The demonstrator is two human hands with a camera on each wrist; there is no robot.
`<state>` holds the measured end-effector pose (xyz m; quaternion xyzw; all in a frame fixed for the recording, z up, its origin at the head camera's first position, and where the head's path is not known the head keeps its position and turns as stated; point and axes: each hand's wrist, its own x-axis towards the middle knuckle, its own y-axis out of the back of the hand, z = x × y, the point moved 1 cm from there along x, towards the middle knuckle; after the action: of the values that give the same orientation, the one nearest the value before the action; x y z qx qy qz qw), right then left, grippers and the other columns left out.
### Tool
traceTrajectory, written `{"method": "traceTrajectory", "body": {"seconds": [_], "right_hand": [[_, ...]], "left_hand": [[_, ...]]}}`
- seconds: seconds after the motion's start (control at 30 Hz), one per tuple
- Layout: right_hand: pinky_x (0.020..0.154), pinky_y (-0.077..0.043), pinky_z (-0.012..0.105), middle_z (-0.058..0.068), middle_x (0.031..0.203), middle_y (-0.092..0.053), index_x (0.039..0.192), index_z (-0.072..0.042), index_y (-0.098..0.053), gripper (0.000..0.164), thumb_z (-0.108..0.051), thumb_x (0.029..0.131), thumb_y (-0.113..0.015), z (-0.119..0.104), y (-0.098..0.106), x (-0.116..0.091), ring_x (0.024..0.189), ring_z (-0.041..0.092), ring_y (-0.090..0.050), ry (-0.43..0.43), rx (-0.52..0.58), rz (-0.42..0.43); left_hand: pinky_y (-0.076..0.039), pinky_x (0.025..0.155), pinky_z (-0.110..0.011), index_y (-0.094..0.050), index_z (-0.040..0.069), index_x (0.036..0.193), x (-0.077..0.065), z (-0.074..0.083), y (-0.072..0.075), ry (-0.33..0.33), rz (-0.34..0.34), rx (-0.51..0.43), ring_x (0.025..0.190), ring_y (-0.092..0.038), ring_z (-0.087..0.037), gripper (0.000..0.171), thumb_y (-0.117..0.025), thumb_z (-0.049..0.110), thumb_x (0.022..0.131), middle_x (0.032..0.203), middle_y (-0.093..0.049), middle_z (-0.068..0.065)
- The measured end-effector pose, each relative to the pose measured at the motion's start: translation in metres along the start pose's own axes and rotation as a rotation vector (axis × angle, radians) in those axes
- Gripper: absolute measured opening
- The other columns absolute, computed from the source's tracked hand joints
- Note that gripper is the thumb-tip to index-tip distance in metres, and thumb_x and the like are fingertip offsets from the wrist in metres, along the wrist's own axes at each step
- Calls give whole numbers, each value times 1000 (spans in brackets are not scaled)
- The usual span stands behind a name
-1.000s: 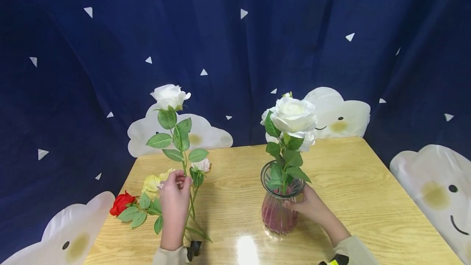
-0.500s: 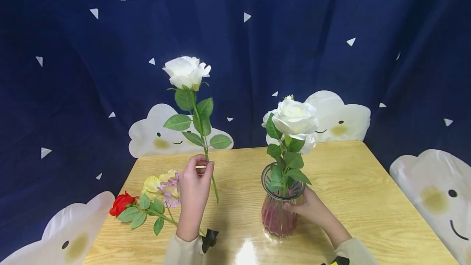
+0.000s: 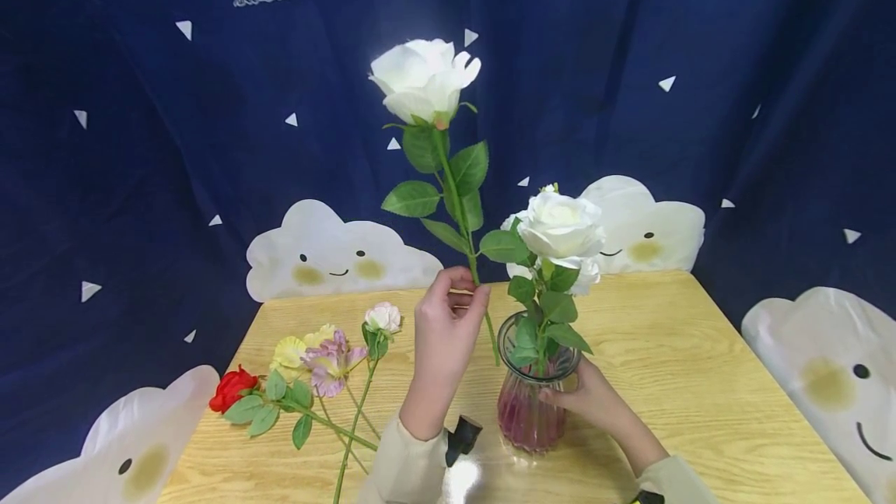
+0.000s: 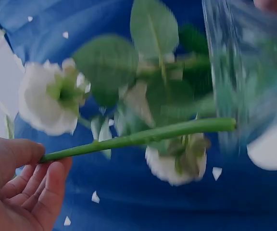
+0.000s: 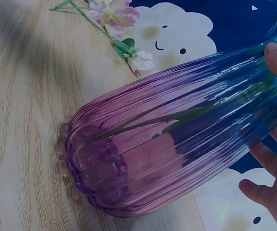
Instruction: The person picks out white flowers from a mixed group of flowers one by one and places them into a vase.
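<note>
My left hand pinches the green stem of a white rose between thumb and fingers. The bloom points up, and the cut stem end hangs just left of the vase's rim. In the left wrist view the bare stem runs from the fingertips toward the glass. My right hand grips the ribbed glass vase on its right side, below the rim. White roses with green leaves stand in the vase. Seen in the right wrist view, the vase's purple base rests on the wood.
On the left of the wooden table lie a red rose, a yellow flower, a purple flower and a pale pink rose, their stems crossing. A dark blue curtain with clouds hangs behind.
My left hand has lifted the white rose and carried it rightward to the vase, uncovering the pale pink rose and purple flower. The right hand stays on the vase.
</note>
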<state>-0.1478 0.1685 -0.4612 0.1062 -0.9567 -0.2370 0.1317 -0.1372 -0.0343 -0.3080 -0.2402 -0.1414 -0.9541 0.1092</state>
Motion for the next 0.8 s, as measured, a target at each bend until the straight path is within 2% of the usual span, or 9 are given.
{"method": "traceTrajectory", "body": {"seconds": [0.1,0.27,0.37,0.5,0.67,0.8], "right_hand": [[98,-28,66,22,128,-49,132,-7,-35,77,-28,68,-71,1,0,0,121,44,-40,-1,9,1],[98,-29,65,22,128,-49,131,-7,-37,75,-27,68,-71,3,0,0,121,43,-40,5,10,7],[98,-29,65,22,130,-47,132,-8,-35,76,-28,68,-71,2,0,0,122,43,-39,7,5,3],[99,-29,65,22,134,-44,134,-8,-32,79,-29,69,-71,2,-1,-1,124,43,-37,4,11,-1],[99,-28,65,22,133,-45,135,-8,-31,79,-29,70,-70,3,-1,-1,123,43,-38,9,26,-12],[97,-30,66,21,132,-46,135,-8,-31,78,-30,70,-70,4,0,0,122,42,-40,26,18,-6]], "left_hand": [[-51,61,-22,-56,7,92,-3,5,-11,-54,-8,-12,69,-60,-8,16,-61,17,80,83,-62,-9],[-51,58,-22,-57,6,91,-4,12,-20,-160,25,-21,66,-60,-9,16,-60,17,81,80,-62,-10],[-51,58,-22,-56,7,92,-3,15,-22,-147,15,-38,67,-60,-9,17,-60,20,81,81,-62,-9],[-51,60,-20,-56,7,92,-7,9,-30,-104,-55,-19,68,-61,-10,17,-60,19,81,83,-62,-9],[-49,61,-15,-55,8,90,-19,-7,-42,-89,-154,113,68,-60,-5,14,-60,17,81,83,-63,-7],[-43,54,-12,-58,12,87,-27,-17,-48,-171,-172,340,64,-55,1,11,-59,22,82,78,-64,1]]}}
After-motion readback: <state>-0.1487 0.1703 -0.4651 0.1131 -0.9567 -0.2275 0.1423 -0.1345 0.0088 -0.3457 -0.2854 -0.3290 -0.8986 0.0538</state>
